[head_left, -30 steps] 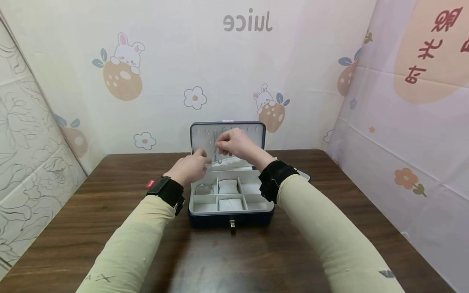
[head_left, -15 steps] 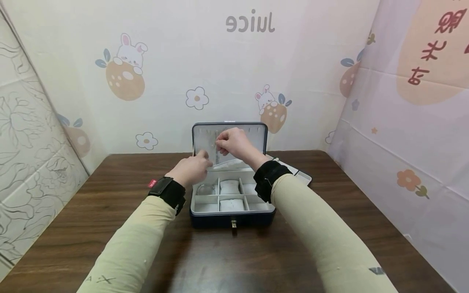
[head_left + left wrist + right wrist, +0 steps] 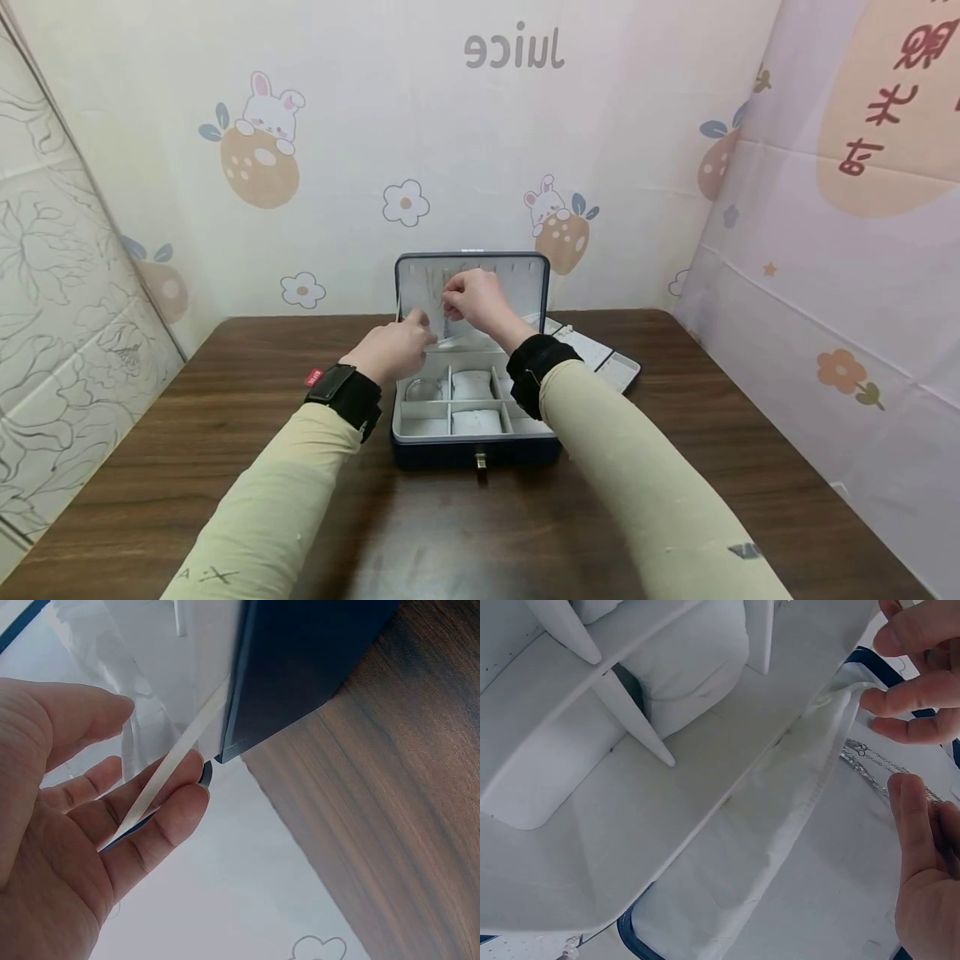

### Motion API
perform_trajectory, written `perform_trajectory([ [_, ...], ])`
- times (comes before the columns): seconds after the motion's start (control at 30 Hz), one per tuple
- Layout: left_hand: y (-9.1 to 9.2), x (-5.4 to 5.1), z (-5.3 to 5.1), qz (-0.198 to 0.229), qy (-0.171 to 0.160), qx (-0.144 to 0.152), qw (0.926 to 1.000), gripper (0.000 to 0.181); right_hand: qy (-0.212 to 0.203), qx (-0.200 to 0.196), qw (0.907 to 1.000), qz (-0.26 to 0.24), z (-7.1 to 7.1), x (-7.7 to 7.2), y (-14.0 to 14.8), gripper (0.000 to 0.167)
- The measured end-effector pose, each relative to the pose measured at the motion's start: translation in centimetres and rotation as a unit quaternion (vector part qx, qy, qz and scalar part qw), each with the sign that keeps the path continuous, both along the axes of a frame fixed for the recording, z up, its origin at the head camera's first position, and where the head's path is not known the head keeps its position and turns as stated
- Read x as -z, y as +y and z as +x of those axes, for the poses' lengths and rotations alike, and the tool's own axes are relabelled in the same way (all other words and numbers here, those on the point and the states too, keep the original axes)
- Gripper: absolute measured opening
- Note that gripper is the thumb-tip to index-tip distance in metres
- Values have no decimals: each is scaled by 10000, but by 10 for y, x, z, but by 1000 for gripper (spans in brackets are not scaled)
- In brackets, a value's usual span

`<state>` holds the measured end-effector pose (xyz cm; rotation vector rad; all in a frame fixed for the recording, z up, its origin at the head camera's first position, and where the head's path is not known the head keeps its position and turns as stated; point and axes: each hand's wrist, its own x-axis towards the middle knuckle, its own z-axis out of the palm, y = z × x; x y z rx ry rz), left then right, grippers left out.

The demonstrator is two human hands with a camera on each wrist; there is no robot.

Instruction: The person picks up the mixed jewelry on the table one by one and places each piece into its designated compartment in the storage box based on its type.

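A navy jewelry box [image 3: 438,454] stands with its lid raised. Silver chain necklaces [image 3: 866,776] hang against the lid's pale lining, above a white fabric pocket [image 3: 757,847]. My right hand [image 3: 480,300] is before the lid, fingertips together on a necklace chain; the exact grip is partly hidden. At the lid's left side is my left hand [image 3: 393,346]. One of its fingers touches the pocket's upper edge in the right wrist view, drawing it outward. A cream ribbon [image 3: 172,757] runs across that hand's fingers from the lid, its thumb standing apart.
The box's base has white compartments with watch cushions [image 3: 472,384] and a thin ring-shaped bangle [image 3: 423,389]. A divided white tray [image 3: 621,371] lies behind the box on its right, on the brown wooden table [image 3: 300,500]. A printed curtain [image 3: 337,167] hangs behind.
My right wrist and forearm have swung slightly left, uncovering more of the tray. The right fingertips stay near the necklaces, and the left hand holds almost the same place.
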<state>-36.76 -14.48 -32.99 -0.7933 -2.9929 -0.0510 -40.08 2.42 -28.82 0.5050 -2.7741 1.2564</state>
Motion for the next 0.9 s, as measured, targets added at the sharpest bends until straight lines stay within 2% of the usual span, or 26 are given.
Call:
perform_trajectory([
  [0.27, 0, 2, -1, -5, 48, 45, 10000, 34, 1, 40, 9998, 183, -1, 6, -1, 19],
  [0.53, -2, 2, -1, 93, 55, 122, 9999, 34, -139, 43, 9996, 257, 0, 5, 6, 23],
  [0.73, -5, 3, -1, 169, 165, 223, 9995, 37, -261, -54, 9996, 124, -1, 2, 27, 25],
  [0.9, -6, 3, -2, 231, 39, 224, 9995, 41, -342, 55, 9990, 298, 0, 0, 52, 25],
])
